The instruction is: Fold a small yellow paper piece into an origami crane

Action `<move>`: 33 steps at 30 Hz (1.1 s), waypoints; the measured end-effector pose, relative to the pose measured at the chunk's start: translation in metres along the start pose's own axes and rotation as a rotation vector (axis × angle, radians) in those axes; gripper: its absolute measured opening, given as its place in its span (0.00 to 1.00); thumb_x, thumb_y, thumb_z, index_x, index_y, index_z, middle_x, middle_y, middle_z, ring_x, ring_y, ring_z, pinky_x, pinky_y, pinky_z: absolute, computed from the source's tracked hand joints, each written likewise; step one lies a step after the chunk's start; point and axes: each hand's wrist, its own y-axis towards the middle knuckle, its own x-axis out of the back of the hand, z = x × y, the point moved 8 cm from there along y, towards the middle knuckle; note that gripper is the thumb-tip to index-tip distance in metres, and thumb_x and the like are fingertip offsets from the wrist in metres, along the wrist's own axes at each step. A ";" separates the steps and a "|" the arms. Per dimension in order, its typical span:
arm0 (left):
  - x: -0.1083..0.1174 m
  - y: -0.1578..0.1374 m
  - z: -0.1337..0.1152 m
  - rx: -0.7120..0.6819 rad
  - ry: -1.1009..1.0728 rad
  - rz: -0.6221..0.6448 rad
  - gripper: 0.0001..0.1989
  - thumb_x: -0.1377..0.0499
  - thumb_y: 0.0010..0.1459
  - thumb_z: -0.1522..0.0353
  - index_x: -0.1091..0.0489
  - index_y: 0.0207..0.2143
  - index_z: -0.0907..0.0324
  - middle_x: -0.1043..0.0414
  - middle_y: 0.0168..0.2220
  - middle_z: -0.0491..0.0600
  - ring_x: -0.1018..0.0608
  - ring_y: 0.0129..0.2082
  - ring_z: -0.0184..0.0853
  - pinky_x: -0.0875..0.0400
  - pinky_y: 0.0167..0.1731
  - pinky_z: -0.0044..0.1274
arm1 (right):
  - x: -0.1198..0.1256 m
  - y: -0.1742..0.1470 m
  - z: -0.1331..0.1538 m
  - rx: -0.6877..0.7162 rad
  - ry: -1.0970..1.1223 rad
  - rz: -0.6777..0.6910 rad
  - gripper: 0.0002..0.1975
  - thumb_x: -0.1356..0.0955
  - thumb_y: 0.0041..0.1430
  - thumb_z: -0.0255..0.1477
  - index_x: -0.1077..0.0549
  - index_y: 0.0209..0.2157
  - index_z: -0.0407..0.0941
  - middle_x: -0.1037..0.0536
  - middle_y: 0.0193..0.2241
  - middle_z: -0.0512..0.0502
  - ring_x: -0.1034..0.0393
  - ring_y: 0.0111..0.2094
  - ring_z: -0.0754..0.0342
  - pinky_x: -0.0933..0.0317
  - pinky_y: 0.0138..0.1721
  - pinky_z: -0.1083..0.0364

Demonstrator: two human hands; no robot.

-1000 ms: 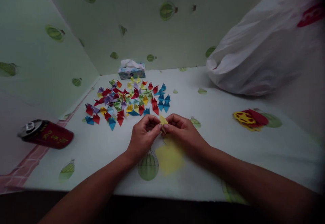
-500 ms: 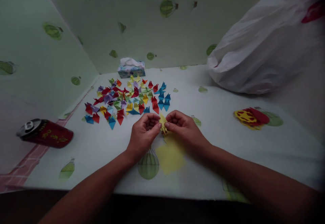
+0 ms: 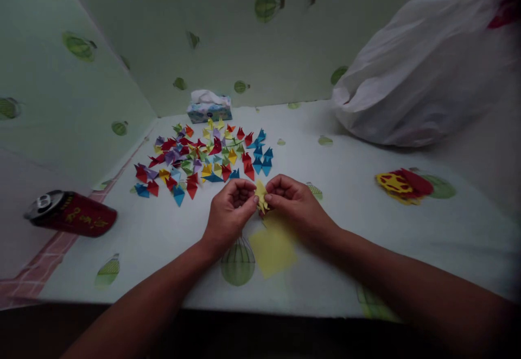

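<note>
A small folded yellow origami piece (image 3: 261,195) is pinched between both hands, above the middle of the table. My left hand (image 3: 232,207) grips its left edge with thumb and fingertips. On the opposite edge, my right hand (image 3: 296,202) does the same, fingers curled. Just below the hands lies a flat square of yellow paper (image 3: 273,250), partly under the right wrist. Beyond the hands spreads a group of origami cranes (image 3: 191,158) in red, blue, purple, green, yellow and orange.
A tissue box (image 3: 209,110) stands at the back by the wall. On the left is a dark red can (image 3: 77,215). A large white plastic bag (image 3: 411,87) sits at the back right, with red and yellow cut-outs (image 3: 401,184) in front of it.
Both hands stay in nearly the same place, still pinching the yellow piece, whose points look slightly more spread. The view has tipped a little; the things on the table have not moved.
</note>
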 end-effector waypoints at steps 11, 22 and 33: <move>-0.001 0.003 0.005 0.034 -0.056 0.040 0.07 0.33 0.50 0.70 0.28 0.32 0.60 0.27 0.29 0.44 0.24 0.28 0.28 0.27 0.31 0.20 | -0.002 0.000 0.003 0.061 0.036 0.014 0.07 0.27 0.52 0.28 0.29 0.32 0.45 0.24 0.23 0.55 0.29 0.26 0.59 0.35 0.32 0.56; -0.002 0.001 -0.001 0.034 -0.071 0.097 0.05 0.37 0.55 0.68 0.26 0.34 0.61 0.25 0.28 0.46 0.22 0.29 0.30 0.25 0.34 0.24 | -0.001 -0.003 0.017 0.143 -0.180 0.002 0.01 0.31 0.52 0.25 0.28 0.28 0.45 0.25 0.25 0.53 0.31 0.28 0.58 0.35 0.34 0.55; 0.003 0.003 -0.004 -0.022 -0.071 -0.015 0.11 0.33 0.52 0.69 0.33 0.34 0.59 0.31 0.30 0.42 0.26 0.28 0.26 0.29 0.30 0.20 | -0.005 -0.004 0.010 0.067 -0.141 0.048 0.10 0.32 0.61 0.37 0.29 0.37 0.45 0.26 0.26 0.51 0.30 0.29 0.57 0.35 0.34 0.55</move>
